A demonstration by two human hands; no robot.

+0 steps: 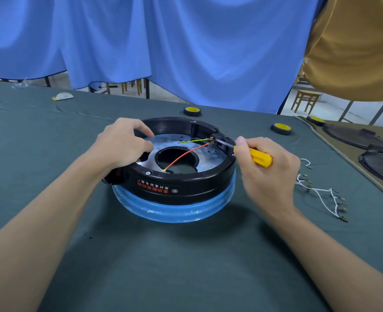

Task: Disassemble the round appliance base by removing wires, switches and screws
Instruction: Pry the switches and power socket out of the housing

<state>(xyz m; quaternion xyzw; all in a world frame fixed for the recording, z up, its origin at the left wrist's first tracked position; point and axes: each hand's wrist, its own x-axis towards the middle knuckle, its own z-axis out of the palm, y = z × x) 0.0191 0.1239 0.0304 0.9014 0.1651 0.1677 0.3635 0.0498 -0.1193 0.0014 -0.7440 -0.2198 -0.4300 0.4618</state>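
One round base, 2 wires inside, 3 tape rolls behind. L hand grips its rim; R hand grips one yellow screwdriver.

The round appliance base, black above a blue band, lies flat on the tabletop, silver inner plate up. A red wire and a yellow-green wire run to a terminal block at its right rim. Detached white wires lie nearby on the right.

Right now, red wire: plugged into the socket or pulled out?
Plugged in: the red wire ends at the black socket, beside the green-yellow wire. Near end: cannot tell.
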